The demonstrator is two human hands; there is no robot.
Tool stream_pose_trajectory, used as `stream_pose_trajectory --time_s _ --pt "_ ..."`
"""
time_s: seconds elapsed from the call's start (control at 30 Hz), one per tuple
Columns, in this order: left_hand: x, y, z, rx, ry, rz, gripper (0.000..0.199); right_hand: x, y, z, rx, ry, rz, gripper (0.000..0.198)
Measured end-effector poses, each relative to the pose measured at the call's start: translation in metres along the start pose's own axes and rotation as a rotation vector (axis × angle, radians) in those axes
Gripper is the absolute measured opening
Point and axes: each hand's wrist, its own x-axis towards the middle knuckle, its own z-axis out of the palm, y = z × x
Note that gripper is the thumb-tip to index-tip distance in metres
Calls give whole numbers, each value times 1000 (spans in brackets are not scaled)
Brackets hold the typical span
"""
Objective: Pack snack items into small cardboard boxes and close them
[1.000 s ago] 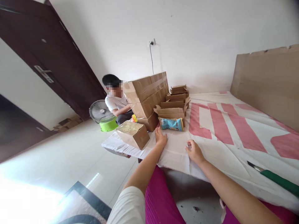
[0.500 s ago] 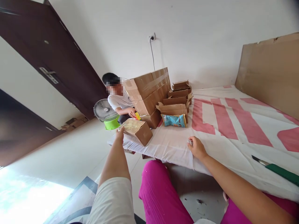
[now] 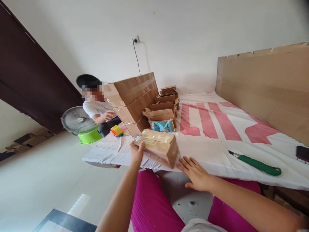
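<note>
A taped brown cardboard box (image 3: 158,146) lies near the front edge of the cloth-covered table. My left hand (image 3: 137,152) grips its left end, thumb on top; the fingers on the far side are partly hidden. Beside the box's right end, my right hand (image 3: 196,174) has its fingers stretched out and apart, holding nothing. Its fingertips are close to the box; whether they touch it I cannot tell. Just behind the box rests a blue snack bag (image 3: 162,126), partly covered by it. To the right lies a green-handled knife (image 3: 258,163) with its blade pointing left.
Taped boxes (image 3: 132,100) are stacked behind, next to several open cartons (image 3: 166,104). A co-worker (image 3: 96,106) sits at the left by a fan (image 3: 78,120). Yellow, orange and blue items (image 3: 117,130) lie on the table (image 3: 202,151). Large cardboard (image 3: 263,87) stands at right.
The box has moved right and nearer to me, with my left hand on its end. My right hand's curled fingers have spread out. The view has turned right; the co-worker's hand is raised.
</note>
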Motion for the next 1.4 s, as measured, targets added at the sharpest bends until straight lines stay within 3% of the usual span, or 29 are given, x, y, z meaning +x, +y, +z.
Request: stream_pose_trajectory --time_s 0.07,0.17,0.27,0.37,0.47,0.53,0.63,0.73,0.8,0.93,1.0,1.13,1.2,1.3,1.33,1.4 --pt "-31 8 26 0 -46 47 44 -36 8 -3 16 57 3 73" --pt "-73 20 60 -3 -119 106 50 -79 36 -10 17 341 191 37" --pt "-108 33 85 -25 -251 212 54 -105 66 -17 -4 576 360 33" --pt "-135 42 101 -74 -329 324 49 -118 84 -20 -47 664 417 28" --pt "-153 41 111 -149 -308 384 38 -122 92 -18 -121 735 532 23" --pt "-159 34 113 -229 -264 424 30 -122 94 -21 -142 743 610 24" --pt "-158 20 113 -314 -229 508 27 -128 99 -38 -178 731 573 27" --pt "-147 9 110 -302 -290 718 54 -143 111 -61 -337 758 506 28" --pt "-137 9 107 -252 -348 891 68 -155 125 -72 -449 717 555 32" --pt "-123 19 102 -211 -420 1007 61 -174 154 -85 -441 505 662 35" --pt "-123 24 101 -247 -414 993 52 -175 158 -101 -399 514 678 33" --pt "-127 27 101 -275 -361 961 39 -149 125 -164 -433 694 695 38" --pt "-127 27 103 -267 -352 950 36 -123 93 -194 -439 672 582 42" --pt "-126 26 107 -270 -339 944 34 -76 44 -213 -320 417 333 45" --pt "-126 26 109 -274 -332 947 35 -59 31 -211 -275 305 268 44" --pt "-125 24 111 -284 -319 959 36 -29 13 -201 -235 227 196 42"
